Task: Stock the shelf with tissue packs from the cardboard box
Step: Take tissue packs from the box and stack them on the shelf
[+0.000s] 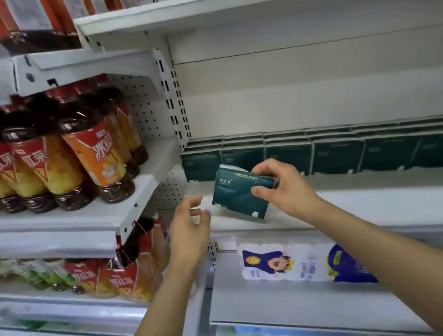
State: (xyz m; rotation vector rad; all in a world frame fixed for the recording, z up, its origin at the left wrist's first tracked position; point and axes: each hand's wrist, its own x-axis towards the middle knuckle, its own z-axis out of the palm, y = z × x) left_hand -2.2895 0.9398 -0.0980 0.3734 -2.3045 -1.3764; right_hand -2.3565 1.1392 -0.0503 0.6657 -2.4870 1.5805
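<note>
Tissue pack (239, 194), dark green, perhaps gold-lettered, pinched in right fingers (262, 191); left fingers (192, 200) slack.

"冰红" on tea bottle (101, 155), tissue pack (239, 194) print illegible

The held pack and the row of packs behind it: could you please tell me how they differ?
The held pack is tilted; the row packs stand upright. The held pack is alone near the front of the shelf; the row packs sit side by side at the back. Both are dark green.
</note>
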